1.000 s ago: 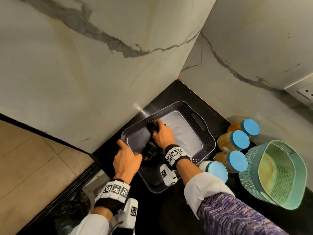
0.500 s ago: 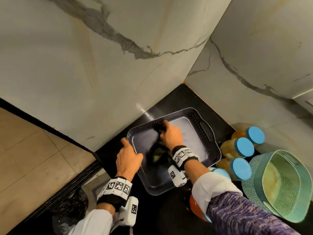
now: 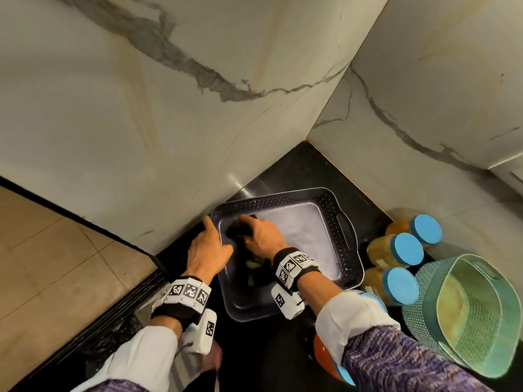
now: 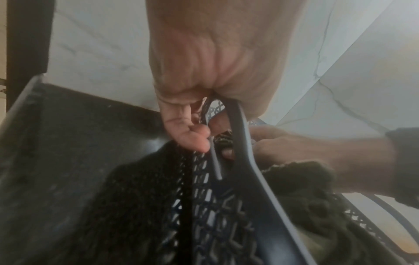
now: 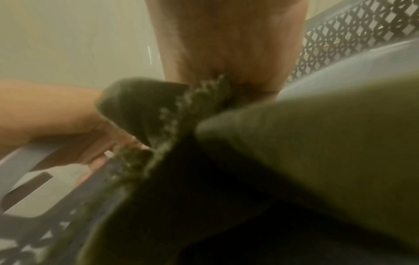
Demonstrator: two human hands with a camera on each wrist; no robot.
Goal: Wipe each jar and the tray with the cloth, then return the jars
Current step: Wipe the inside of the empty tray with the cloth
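Note:
A dark grey lattice-walled tray [image 3: 346, 244] sits in the corner of the black counter. My left hand [image 3: 210, 244] grips its left rim, fingers curled round the handle [image 4: 240, 143]. Inside the tray, at the far left corner, my right hand [image 3: 260, 236] presses a bunched dark green cloth [image 3: 237, 230] that it grips; the cloth [image 5: 226, 161] trails back under the wrist. Three amber jars with blue lids [image 3: 426, 229] [image 3: 406, 248] [image 3: 400, 285] stand right of the tray. A fourth blue lid [image 3: 373, 299] peeks out behind my right sleeve.
Marble walls close in behind and to the right of the tray. A teal woven basket [image 3: 467, 315] stands at the right, beside the jars. An orange object with a blue part [image 3: 325, 357] lies under my right forearm. The counter's edge drops to a tiled floor [image 3: 56, 264] on the left.
My right hand has slid the cloth from the tray's far middle leftward to the far left corner, close to my left hand. The left hand has kept its hold on the rim.

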